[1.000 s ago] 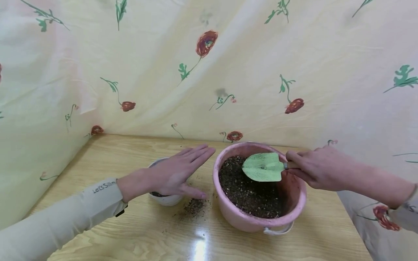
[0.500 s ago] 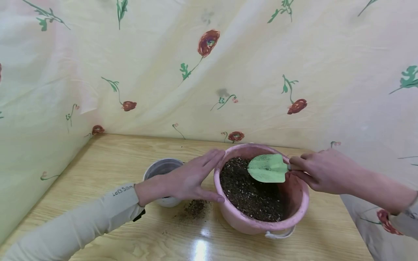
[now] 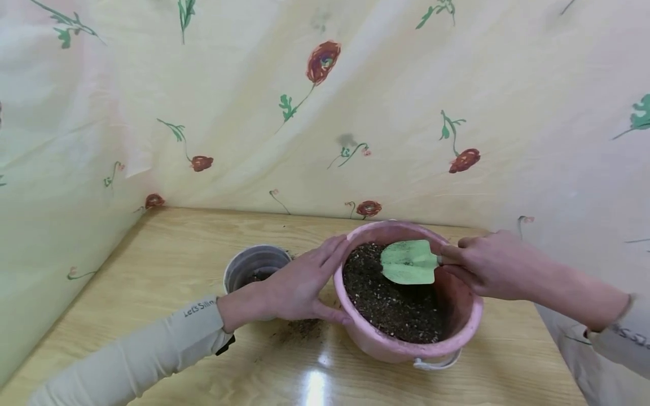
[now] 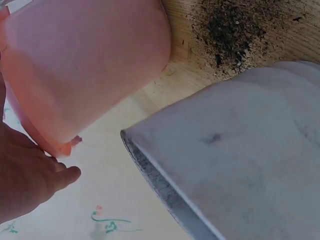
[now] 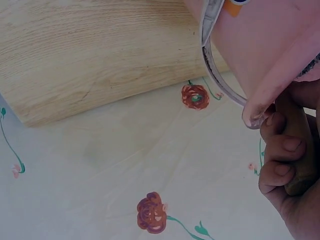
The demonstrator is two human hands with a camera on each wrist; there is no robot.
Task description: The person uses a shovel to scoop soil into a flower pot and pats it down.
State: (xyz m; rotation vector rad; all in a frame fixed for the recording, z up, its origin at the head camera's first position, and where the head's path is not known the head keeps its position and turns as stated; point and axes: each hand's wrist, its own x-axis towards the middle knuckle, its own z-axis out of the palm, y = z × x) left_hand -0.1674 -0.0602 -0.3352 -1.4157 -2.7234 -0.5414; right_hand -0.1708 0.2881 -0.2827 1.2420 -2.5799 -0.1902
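Above the soil (image 3: 376, 307) in the pink bucket (image 3: 370, 345), the green trowel (image 3: 408, 262) sits within curled fingers of the right hand (image 3: 487, 265); the left hand (image 3: 299, 285), fingers fairly straight, touches the bucket's rim; low right knuckles could catch that rim, or the left wrist knock the white pot (image 3: 244, 273); the wooden table (image 3: 244, 383) gives room nearer the person, its right edge near the bucket.

We see a pale cloth (image 3: 244, 113) behind the wooden table (image 3: 178, 237) and along its left side, printed with red flowers (image 3: 323, 62) and green leaves (image 3: 286, 107). White glare (image 3: 315, 389) marks the table; one grey smudge (image 3: 347, 139) on the cloth may be faded print.
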